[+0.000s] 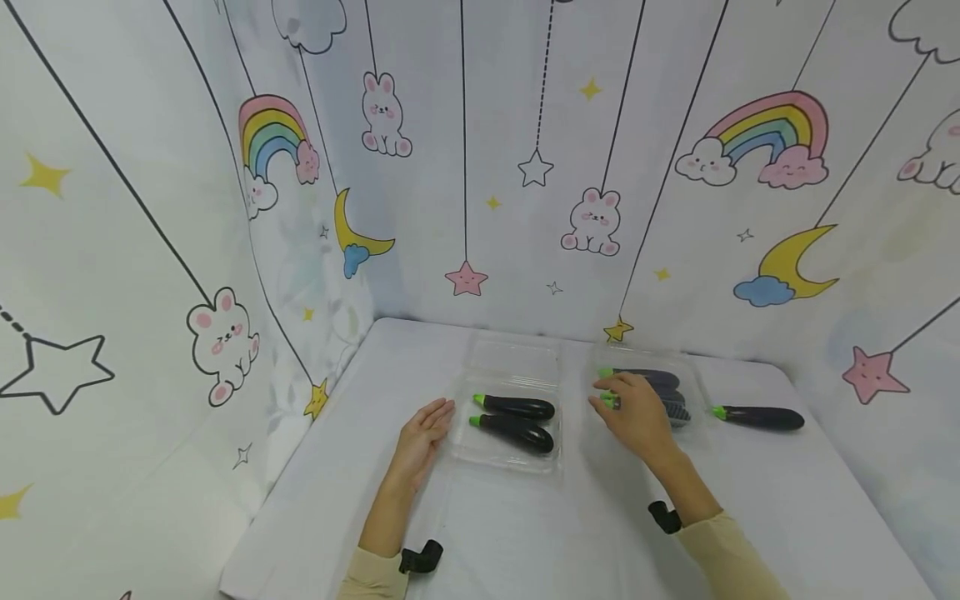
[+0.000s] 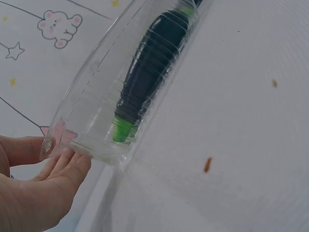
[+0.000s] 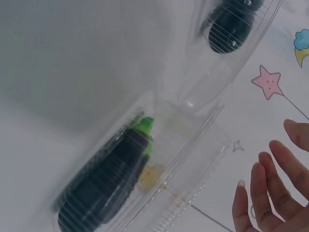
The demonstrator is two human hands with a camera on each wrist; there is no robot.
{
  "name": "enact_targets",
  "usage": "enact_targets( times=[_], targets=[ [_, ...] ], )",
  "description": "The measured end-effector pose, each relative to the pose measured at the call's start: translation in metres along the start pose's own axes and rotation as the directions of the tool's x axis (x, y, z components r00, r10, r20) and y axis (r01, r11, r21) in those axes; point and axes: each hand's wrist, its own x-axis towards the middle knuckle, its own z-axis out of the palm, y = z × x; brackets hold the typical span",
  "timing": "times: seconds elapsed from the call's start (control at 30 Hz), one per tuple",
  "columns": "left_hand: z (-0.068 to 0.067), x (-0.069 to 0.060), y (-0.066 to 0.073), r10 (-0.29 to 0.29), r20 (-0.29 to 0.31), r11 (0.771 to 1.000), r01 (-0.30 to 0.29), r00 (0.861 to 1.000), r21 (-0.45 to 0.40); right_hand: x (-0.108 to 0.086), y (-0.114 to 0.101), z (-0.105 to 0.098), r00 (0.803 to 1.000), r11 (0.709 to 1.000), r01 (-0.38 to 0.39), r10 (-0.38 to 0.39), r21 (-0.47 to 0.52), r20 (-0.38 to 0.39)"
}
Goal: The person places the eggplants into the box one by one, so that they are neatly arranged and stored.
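My left hand [image 1: 423, 433] is at the left end of a clear plastic container [image 1: 502, 458], its fingers fairly straight and touching that end in the left wrist view. Two dark eggplants [image 1: 517, 432] with green stems lie side by side in it. The container's lid [image 1: 513, 358] is folded back behind it. Over a second clear container [image 1: 701, 392] is my right hand [image 1: 637, 417], partly covering it. Dark eggplants [image 3: 108, 174] show greyish through its ribbed plastic. The right wrist view shows the right fingers spread and loosely bent, with nothing between them.
A single eggplant [image 1: 761, 418] lies on the white table [image 1: 525, 533], to the right of the second container. Behind and to the left hangs a white cloth backdrop [image 1: 420, 208] printed with rabbits, rainbows and stars.
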Motion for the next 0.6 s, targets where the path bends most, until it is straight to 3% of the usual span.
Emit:
enact_targets(
  times=[0.33,0.6],
  targets=[
    [-0.002,0.001,-0.002,-0.008,0.012,1.0,0.008,1.0,-0.005,-0.005,0.028,-0.012,0.998,0.999,0.018,-0.017,0.026,-0.061],
    [-0.001,0.001,-0.001,-0.003,0.019,1.0,0.003,1.0,-0.006,-0.011,0.045,-0.027,0.998,0.999,-0.052,0.053,0.002,-0.024]
  ],
)
